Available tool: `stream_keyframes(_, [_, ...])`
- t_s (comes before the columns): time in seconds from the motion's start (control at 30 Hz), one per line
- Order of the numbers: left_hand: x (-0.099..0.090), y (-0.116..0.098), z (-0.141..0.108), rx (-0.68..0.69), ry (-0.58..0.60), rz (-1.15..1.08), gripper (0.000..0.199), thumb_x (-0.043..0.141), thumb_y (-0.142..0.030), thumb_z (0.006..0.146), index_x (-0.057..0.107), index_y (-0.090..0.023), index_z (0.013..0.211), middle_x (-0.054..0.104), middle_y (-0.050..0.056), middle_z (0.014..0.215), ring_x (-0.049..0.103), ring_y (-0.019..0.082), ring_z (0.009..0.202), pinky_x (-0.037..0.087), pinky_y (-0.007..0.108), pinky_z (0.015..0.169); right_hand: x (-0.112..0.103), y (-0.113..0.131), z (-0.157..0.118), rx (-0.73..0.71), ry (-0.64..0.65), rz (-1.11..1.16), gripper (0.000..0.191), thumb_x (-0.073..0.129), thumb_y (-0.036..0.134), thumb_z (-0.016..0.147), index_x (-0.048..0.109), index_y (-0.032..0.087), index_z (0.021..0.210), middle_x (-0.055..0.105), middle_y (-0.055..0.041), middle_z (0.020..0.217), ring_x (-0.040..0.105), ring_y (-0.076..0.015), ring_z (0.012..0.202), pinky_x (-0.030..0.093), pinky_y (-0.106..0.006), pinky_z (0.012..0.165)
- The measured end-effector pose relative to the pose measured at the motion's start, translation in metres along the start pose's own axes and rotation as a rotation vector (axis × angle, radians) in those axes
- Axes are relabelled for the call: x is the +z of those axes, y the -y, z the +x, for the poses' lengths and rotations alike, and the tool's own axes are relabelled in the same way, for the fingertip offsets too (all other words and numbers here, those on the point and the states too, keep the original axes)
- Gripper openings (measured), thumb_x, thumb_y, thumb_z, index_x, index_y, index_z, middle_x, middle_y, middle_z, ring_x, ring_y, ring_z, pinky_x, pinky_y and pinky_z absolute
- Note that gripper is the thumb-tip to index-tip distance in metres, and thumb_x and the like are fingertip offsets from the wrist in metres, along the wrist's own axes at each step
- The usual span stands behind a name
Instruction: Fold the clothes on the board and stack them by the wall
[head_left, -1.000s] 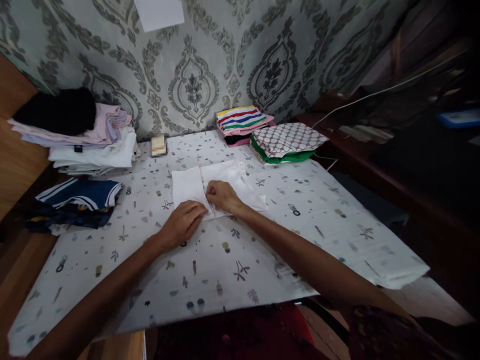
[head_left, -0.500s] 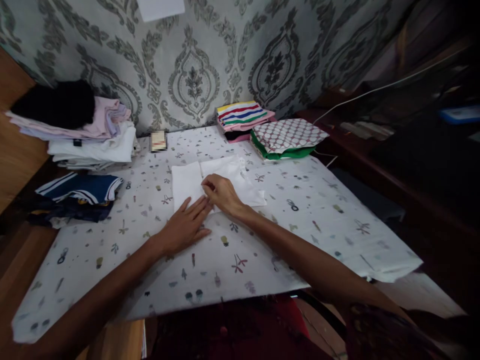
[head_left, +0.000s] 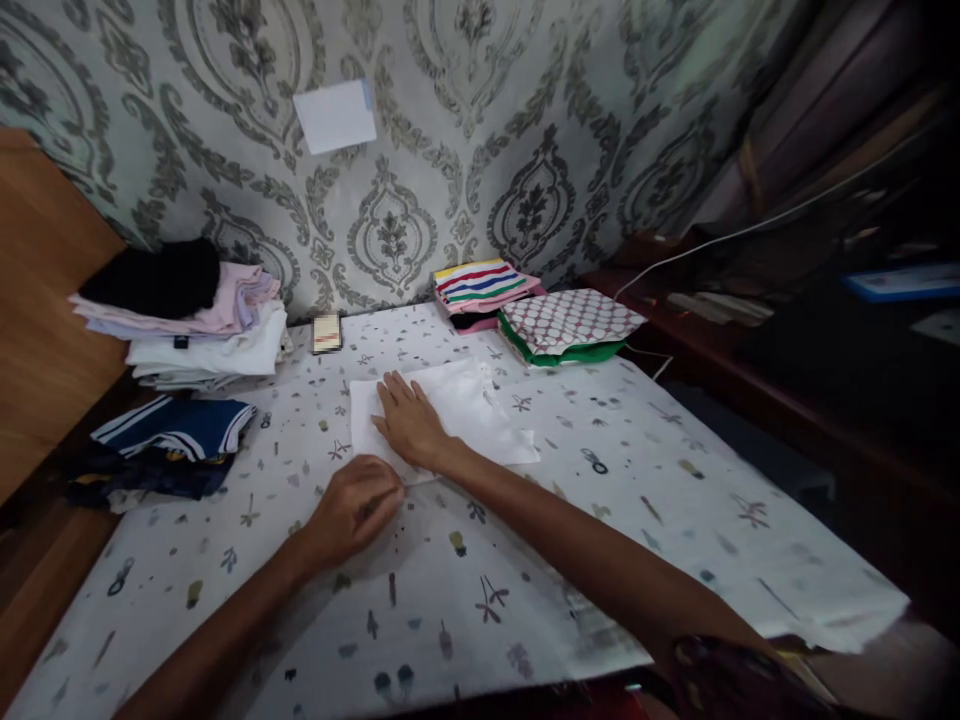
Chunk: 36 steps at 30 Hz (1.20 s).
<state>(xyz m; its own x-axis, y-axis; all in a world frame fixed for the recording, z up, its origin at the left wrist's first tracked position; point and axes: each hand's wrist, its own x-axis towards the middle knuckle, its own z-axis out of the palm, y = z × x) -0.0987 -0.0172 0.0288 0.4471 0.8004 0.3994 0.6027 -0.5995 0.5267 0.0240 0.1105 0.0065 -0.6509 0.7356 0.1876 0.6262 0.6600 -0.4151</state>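
A folded white garment [head_left: 469, 410] lies on the patterned table cover, with a lacy or ruffled edge on its right side. My right hand [head_left: 409, 420] rests flat on the garment's left half, fingers stretched and slightly spread. Close by, at the garment's near left corner, my left hand [head_left: 360, 508] is closed with its fingers curled in. Whether those fingers pinch the garment's edge is hidden from view.
Folded clothes [head_left: 202, 335] are piled at the left, with a blue garment [head_left: 176, 428] nearer. A striped cloth [head_left: 480, 284] and a dotted cloth [head_left: 570, 322] top the piles at the back right. A small box [head_left: 327, 333] stands by the wall.
My right hand has gone from a pinch to lying flat on the garment, farther left. My left hand has come off the garment's top to its near edge and curled. The view has tilted up.
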Motion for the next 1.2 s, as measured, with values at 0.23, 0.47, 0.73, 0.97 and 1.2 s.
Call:
stream_keyframes(0.23, [-0.012,0.087,0.028,-0.410,-0.034,0.246,0.049,0.034,-0.042,0.101,0.052,-0.015,0.138,0.053,0.016,0.147,0.047,0.027,0.139,0.035,0.049,0.116,0.015,-0.007,0.005,0.100,0.101,-0.074,0.068,0.036,0.045,0.100,0.033,0.003,0.154,0.025,-0.0189,0.163,0.016,-0.0284,0.154,0.012,-0.054,0.123])
stream_keyframes(0.47, [-0.008,0.124,0.037,-0.588,0.106,0.431,0.056,0.034,-0.042,0.100,0.039,-0.015,0.149,0.030,0.017,0.163,0.024,0.029,0.152,0.015,0.060,0.121,0.015,-0.007,0.000,0.063,0.044,-0.079,0.069,0.036,0.047,0.099,0.035,0.003,0.153,0.027,-0.0212,0.162,0.019,-0.0297,0.153,0.014,-0.055,0.122])
stream_keyframes(0.73, [-0.011,0.105,0.029,-0.863,-0.607,-0.484,0.033,0.065,-0.038,0.086,0.060,-0.021,0.114,0.067,0.011,0.122,0.061,0.025,0.121,0.048,0.041,0.105,0.006,-0.008,-0.001,0.099,0.098,-0.026,0.069,0.037,0.050,0.100,0.035,0.007,0.154,0.027,-0.0183,0.163,0.017,-0.0273,0.154,0.012,-0.051,0.123])
stream_keyframes(0.97, [-0.021,0.071,0.020,-1.031,-0.286,-0.871,0.040,0.075,-0.041,0.073,0.062,-0.014,0.099,0.069,0.010,0.090,0.068,0.022,0.079,0.057,0.033,0.065,-0.015,0.003,0.018,0.109,0.055,0.067,0.058,0.031,0.037,0.103,0.039,0.005,0.151,0.031,-0.0188,0.161,0.018,-0.0265,0.153,0.014,-0.051,0.123])
stream_keyframes(1.2, [-0.021,0.098,0.053,-0.747,-0.372,-0.030,0.037,0.063,-0.036,0.079,0.061,-0.019,0.111,0.064,0.005,0.094,0.064,0.021,0.083,0.054,0.039,0.080,0.008,-0.002,0.038,0.121,0.064,-0.003,0.062,0.043,0.036,0.099,0.039,0.000,0.149,0.029,-0.0242,0.161,0.018,-0.0324,0.153,0.013,-0.056,0.123])
